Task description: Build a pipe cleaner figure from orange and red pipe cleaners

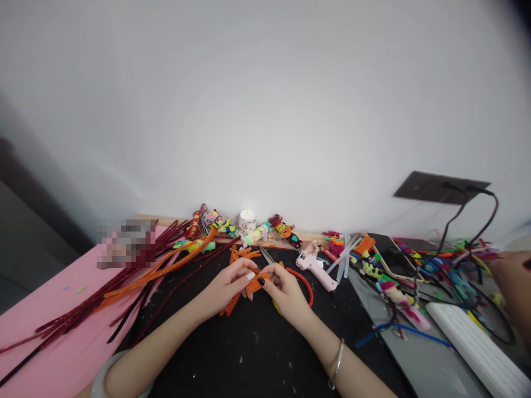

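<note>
While left hand (232,284) and right hand (287,288) are held close together, orange fuzzy piece (258,281) is clamped between them above table (244,354). Shaping step apparently being done; steady two-handed pinch presumably needed next. Scissors (266,255) laid beside right hand.

Single view, from my head: looks forward and down across the tabletop (249,362), facing its far edge and the pale wall (265,110) behind, which fills the upper half. Wide field, taking in that edge and part of the left one. Close range: my left grip (230,283) and right grip (286,290) sit below centre, forearms (166,340) towards the bottom.
</note>
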The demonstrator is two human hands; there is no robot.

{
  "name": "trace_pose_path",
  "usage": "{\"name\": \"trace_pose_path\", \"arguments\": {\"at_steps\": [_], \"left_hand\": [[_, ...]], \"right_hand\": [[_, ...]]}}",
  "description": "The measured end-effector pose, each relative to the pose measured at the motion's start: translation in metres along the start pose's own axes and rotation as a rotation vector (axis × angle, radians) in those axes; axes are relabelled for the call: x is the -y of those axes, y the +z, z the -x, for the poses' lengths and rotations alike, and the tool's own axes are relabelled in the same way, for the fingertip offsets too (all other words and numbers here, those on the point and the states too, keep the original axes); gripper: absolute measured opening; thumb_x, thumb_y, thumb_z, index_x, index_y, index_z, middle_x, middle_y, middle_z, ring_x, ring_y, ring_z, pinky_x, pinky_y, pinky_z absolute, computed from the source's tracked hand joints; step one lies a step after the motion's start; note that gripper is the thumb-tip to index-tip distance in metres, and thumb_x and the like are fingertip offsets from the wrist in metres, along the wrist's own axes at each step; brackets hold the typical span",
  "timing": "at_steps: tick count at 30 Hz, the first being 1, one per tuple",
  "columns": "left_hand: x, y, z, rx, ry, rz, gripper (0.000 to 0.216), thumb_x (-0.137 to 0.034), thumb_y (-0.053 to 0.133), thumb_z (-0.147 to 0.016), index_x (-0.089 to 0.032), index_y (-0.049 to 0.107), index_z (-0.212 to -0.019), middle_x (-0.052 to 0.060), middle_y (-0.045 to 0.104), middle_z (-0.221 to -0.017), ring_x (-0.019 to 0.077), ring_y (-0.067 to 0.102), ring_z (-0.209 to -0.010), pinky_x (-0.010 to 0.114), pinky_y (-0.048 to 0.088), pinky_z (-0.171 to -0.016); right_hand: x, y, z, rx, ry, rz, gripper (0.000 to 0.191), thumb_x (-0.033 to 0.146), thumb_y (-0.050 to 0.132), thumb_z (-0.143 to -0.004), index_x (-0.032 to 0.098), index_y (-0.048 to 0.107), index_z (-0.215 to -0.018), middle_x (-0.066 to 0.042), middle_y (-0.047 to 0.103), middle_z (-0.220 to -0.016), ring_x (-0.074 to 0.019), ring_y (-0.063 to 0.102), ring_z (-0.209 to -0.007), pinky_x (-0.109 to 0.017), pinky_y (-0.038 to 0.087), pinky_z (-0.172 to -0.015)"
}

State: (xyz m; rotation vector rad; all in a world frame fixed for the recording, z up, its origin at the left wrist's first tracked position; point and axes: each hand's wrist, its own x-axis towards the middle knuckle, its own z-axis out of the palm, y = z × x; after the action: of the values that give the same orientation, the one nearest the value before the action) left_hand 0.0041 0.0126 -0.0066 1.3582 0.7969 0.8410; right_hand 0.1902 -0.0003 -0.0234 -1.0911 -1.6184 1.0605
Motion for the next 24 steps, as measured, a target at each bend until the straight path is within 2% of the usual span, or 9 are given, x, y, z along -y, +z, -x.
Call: {"name": "trace_pose_path", "arguments": {"at_steps": [4,7,13,16,21,24], "left_hand": [[0.0007,0.0023,-0.0005,-0.007,0.024,0.032,0.026,-0.037,0.071,-0.08,-0.019,0.059,-0.096,0.004,0.067,-0.089,0.0183,0.066,-0.076,0.034,0.051,-0.077],[-0.0009,0.0039,0.0006,-0.043,0.036,-0.009,0.022,-0.032,0.072,-0.079,-0.018,0.061,-0.091,0.004,0.068,-0.087,0.0197,0.067,-0.08,0.037,0.051,-0.083],[-0.0059,0.005,0.0022,-0.062,0.072,-0.143,0.019,-0.026,0.073,-0.075,-0.018,0.066,-0.09,0.004,0.071,-0.084,0.0192,0.067,-0.076,0.034,0.053,-0.077],[-0.007,0.0046,0.0023,-0.072,0.087,-0.173,0.016,-0.025,0.072,-0.076,-0.017,0.067,-0.088,0.005,0.072,-0.086,0.0191,0.067,-0.077,0.033,0.053,-0.077],[-0.0075,0.0034,0.0021,-0.085,0.08,-0.185,0.014,-0.026,0.069,-0.077,-0.015,0.068,-0.086,0.006,0.072,-0.089,0.0209,0.068,-0.086,0.033,0.053,-0.082],[-0.0069,0.0027,0.0018,-0.1,0.069,-0.172,0.014,-0.026,0.07,-0.076,-0.015,0.068,-0.084,0.006,0.073,-0.091,0.021,0.068,-0.088,0.033,0.053,-0.085]], "right_hand": [[0.0,0.0017,0.0006,-0.05,0.028,-0.044,0.015,0.034,0.062,-0.083,0.02,0.058,-0.083,0.001,0.06,-0.072,-0.0153,0.058,-0.062,-0.027,0.046,-0.059],[-0.0005,0.0028,0.0008,-0.077,0.039,-0.052,0.019,0.037,0.064,-0.083,0.021,0.056,-0.078,0.002,0.058,-0.068,-0.0149,0.056,-0.059,-0.027,0.045,-0.057],[-0.0018,0.0032,0.0003,-0.1,0.071,-0.089,0.023,0.04,0.063,-0.083,0.022,0.052,-0.073,0.004,0.052,-0.059,-0.0124,0.047,-0.05,-0.024,0.034,-0.047],[-0.0023,0.0033,0.0002,-0.095,0.092,-0.112,0.023,0.041,0.063,-0.083,0.022,0.053,-0.075,0.004,0.052,-0.06,-0.0124,0.046,-0.049,-0.024,0.033,-0.046],[-0.0056,0.0042,0.0007,-0.086,0.104,-0.164,0.019,0.037,0.062,-0.082,0.02,0.057,-0.09,0.004,0.055,-0.065,-0.0111,0.048,-0.05,-0.022,0.036,-0.046],[-0.0078,0.005,0.0012,-0.085,0.1,-0.187,0.017,0.035,0.062,-0.082,0.02,0.058,-0.09,0.004,0.055,-0.067,-0.01,0.047,-0.049,-0.021,0.037,-0.045]]}}
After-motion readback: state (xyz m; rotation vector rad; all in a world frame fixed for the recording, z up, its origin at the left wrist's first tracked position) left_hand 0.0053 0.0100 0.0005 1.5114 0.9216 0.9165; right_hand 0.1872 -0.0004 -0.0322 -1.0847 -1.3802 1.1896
